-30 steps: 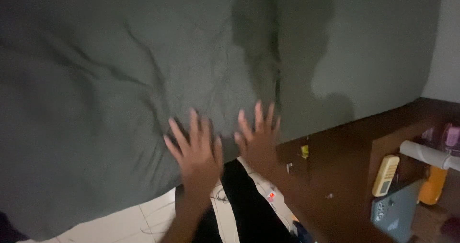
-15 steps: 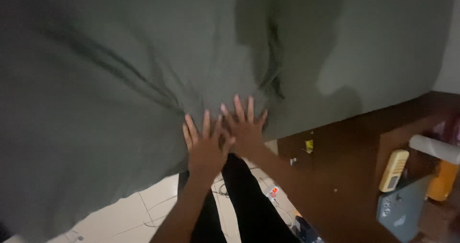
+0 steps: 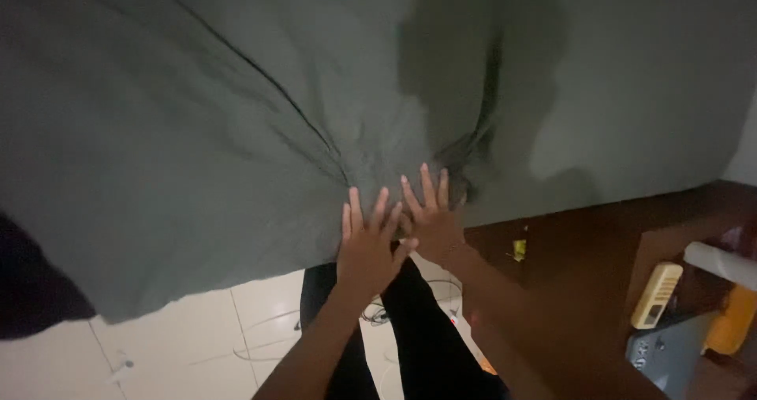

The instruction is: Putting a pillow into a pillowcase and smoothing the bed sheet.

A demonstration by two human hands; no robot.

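Left hand (image 3: pixel 367 246): fingers spread flat, palm pressed on the grey-green sheet (image 3: pixel 197 132), gripping nothing; right hand (image 3: pixel 432 219): fingers likewise splayed flat on the sheet, just beside and partly overlapping the left; sheet: beneath and beyond the fingertips, creases fanning away from them; white tiled floor (image 3: pixel 197 345): below the wrists; cream remote (image 3: pixel 656 295): well right of the fingers.

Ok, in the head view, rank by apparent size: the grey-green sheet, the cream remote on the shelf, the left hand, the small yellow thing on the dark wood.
1. Grey-green sheet, fills most of the view.
2. Left hand, though nearness to the camera inflates it.
3. Cream remote, unsure against the hand since it lies farther off.
4. Small yellow thing.
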